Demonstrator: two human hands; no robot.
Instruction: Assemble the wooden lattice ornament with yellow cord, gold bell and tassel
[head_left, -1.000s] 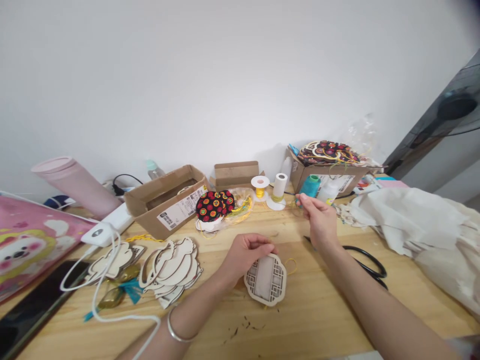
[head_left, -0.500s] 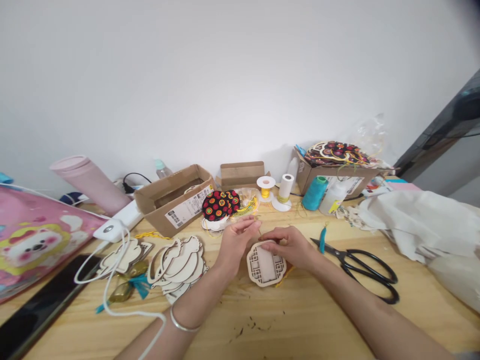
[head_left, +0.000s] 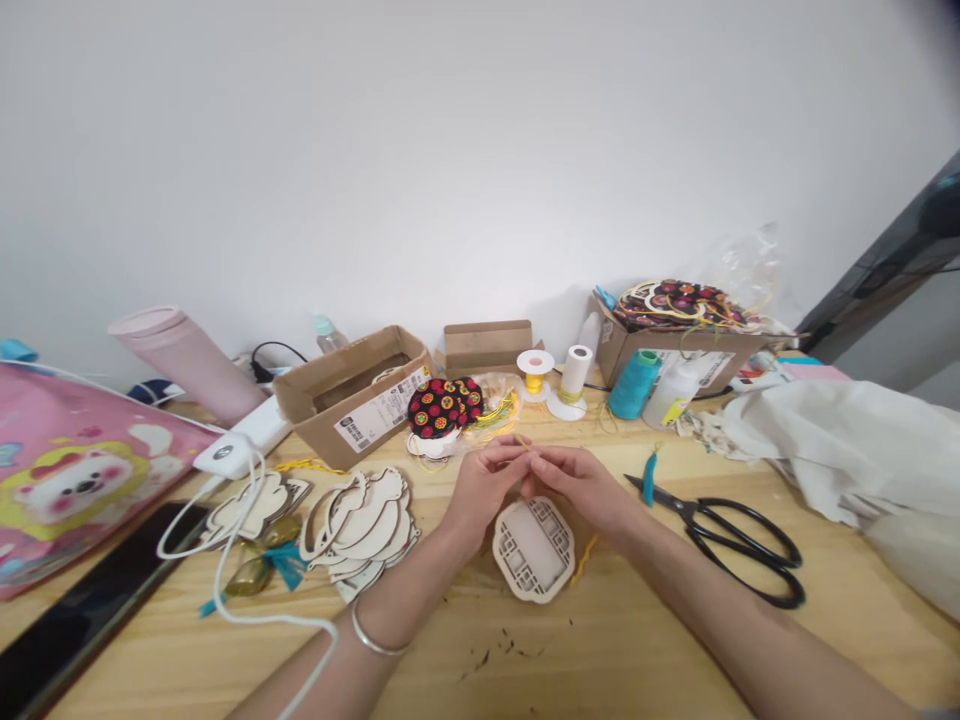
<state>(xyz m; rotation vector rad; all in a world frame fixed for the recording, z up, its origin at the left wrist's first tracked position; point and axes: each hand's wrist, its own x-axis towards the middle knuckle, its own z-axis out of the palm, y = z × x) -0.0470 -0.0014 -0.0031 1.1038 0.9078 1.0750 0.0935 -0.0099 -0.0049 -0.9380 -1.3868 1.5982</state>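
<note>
My left hand [head_left: 489, 485] and my right hand [head_left: 576, 484] meet fingertip to fingertip above the table. Both are closed in a pinch on a thin yellow cord [head_left: 523, 442], of which a short bit shows at the fingertips. Just below the hands is a pale wooden lattice plaque [head_left: 534, 550] with a scalloped outline and a plain middle panel. More yellow cord [head_left: 584, 560] sticks out at the plaque's right side. How the cord joins the plaque is hidden by the fingers.
Black scissors [head_left: 724, 530] and a teal tassel [head_left: 649, 478] lie to the right. Stacked wooden cut-outs [head_left: 367, 530] and a white cable [head_left: 225, 575] are at left. Behind stand a cardboard box [head_left: 360, 400], thread spools [head_left: 574, 380], a teal thread cone [head_left: 634, 385] and a glue bottle [head_left: 671, 392].
My right hand has left the plaque's top edge and moved up to meet my left fingertips. The plaque now sits slightly lower and turned, with its middle panel more tilted.
</note>
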